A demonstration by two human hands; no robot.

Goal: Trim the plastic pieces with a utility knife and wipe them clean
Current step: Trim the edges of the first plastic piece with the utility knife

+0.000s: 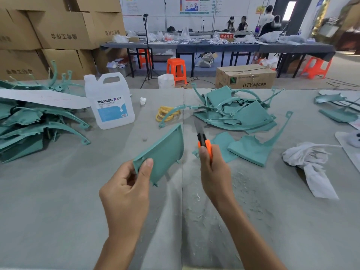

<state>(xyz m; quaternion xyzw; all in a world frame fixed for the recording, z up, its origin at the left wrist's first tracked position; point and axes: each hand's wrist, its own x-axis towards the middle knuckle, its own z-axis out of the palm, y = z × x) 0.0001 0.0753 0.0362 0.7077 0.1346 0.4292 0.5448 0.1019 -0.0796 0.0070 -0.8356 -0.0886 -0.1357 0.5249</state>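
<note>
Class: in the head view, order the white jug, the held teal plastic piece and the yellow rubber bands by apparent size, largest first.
1. Jug, slightly ahead.
2. Plastic piece in the left hand; nearer the camera, so the gap is unsure.
3. Rubber bands, clearly smallest.

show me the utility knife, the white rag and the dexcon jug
utility knife (pixel 202 140): head view, black part of the handle
white rag (pixel 307 157): head view, bunched middle
DEXCON jug (pixel 112 109): head view, front label
</note>
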